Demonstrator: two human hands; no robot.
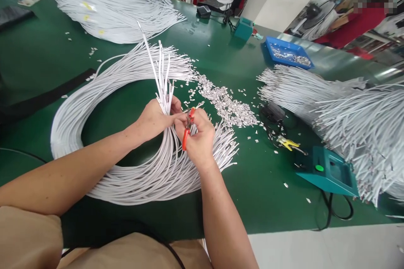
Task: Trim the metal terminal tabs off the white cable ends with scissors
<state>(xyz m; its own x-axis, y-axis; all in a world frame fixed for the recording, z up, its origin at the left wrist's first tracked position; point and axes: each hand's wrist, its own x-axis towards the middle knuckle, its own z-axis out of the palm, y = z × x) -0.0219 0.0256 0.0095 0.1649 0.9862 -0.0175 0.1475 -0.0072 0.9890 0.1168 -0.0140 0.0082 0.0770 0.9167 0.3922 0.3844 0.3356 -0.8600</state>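
A large curved bundle of white cables lies on the green table in front of me. My left hand is closed round several of these cables, whose ends stick up above the fist. In my right hand are small orange-handled pliers or cutters, their jaws close to my left fingertips. Which cable, if any, lies between the jaws is hidden by my fingers. Just beyond my hands spreads a heap of small silvery-white scraps.
More white cable bundles lie at the back left and right. A teal device, yellow-handled pliers and a black adapter sit at right. Farther back are a blue tray of small pieces, another teal box and two people.
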